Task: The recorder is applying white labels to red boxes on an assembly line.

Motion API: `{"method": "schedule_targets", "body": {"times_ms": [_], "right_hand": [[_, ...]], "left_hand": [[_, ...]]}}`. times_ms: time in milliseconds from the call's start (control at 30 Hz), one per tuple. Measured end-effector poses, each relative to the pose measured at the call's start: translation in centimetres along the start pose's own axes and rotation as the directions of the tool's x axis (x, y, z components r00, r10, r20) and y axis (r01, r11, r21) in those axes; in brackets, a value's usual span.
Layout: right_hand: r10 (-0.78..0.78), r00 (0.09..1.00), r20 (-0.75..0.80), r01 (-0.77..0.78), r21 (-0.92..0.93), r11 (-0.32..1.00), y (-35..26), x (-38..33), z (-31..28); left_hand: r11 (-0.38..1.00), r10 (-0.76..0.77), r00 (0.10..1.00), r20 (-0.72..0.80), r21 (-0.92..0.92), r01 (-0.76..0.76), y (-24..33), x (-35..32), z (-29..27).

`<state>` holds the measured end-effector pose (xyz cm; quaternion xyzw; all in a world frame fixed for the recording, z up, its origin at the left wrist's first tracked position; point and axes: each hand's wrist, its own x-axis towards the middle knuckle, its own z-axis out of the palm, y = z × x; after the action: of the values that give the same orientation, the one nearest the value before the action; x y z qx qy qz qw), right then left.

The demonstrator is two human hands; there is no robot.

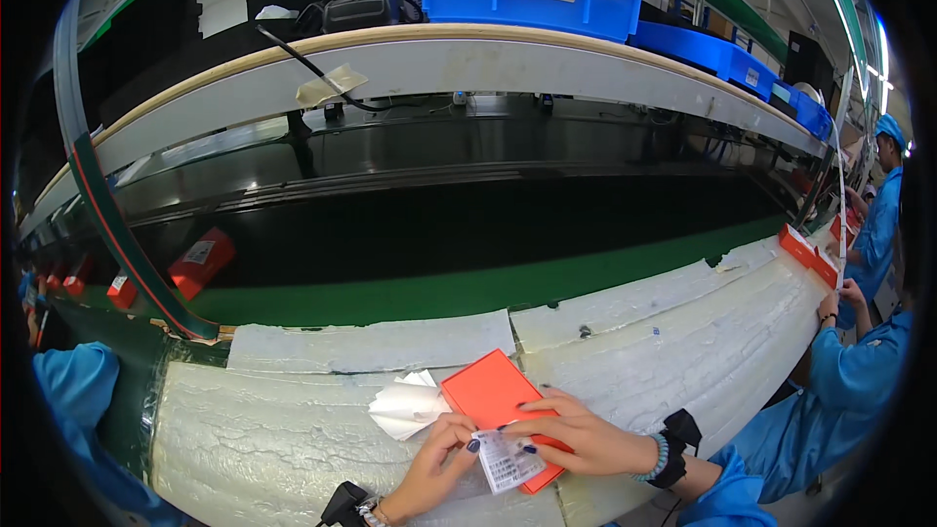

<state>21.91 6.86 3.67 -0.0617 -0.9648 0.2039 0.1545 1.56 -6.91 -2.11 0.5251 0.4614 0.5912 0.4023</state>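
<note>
Left hand (429,476) pinches the white label (509,466) by its left edge; the right hand (593,437) lies over the red box (488,385), touching the label, its grip unclear. The box rests on the counter (283,429), papers (405,408) just beside its left corner.

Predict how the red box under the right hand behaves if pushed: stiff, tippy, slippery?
Probably stiff: the red box shows straight edges and crisp corners under the right hand. Unlikely to tip, as it seems to lie on a broad face. Might drag unevenly, since the pale table cover looks wrinkled.
</note>
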Motion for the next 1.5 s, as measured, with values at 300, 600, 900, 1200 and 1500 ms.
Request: {"method": "schedule_targets", "body": {"times_ms": [300, 600, 900, 1200, 1500], "right_hand": [[-0.046, 0.995, -0.091, 0.077, 0.372, 0.925, -1.8, 4.2, 2.5], [0.043, 0.978, -0.203, 0.071, 0.524, 0.849, 0.0, 1.3, -2.1], [0.274, 0.943, -0.187, -0.043, 0.748, 0.662, 1.8, -2.4, -2.6], [0.269, 0.940, 0.211, -0.342, 0.618, 0.708, 0.8, 1.5, -2.8], [0.242, 0.917, 0.317, -0.377, 0.492, 0.785, 0.6, 2.8, -1.2]], "left_hand": [[0.967, -0.048, 0.998, -0.035, -0.252, 0.038, 0.3, -0.7, 0.0], [0.939, 0.026, 0.864, -0.502, -0.284, -0.194, 2.0, 0.9, -4.1], [0.752, 0.168, 0.954, -0.248, 0.658, 0.039, -0.8, 2.5, -7.7], [0.336, 0.346, 0.934, -0.087, 0.941, -0.036, 0.5, 1.8, -6.0], [0.146, 0.537, 0.760, 0.366, 0.847, -0.511, 1.4, -1.0, -1.8]]}}
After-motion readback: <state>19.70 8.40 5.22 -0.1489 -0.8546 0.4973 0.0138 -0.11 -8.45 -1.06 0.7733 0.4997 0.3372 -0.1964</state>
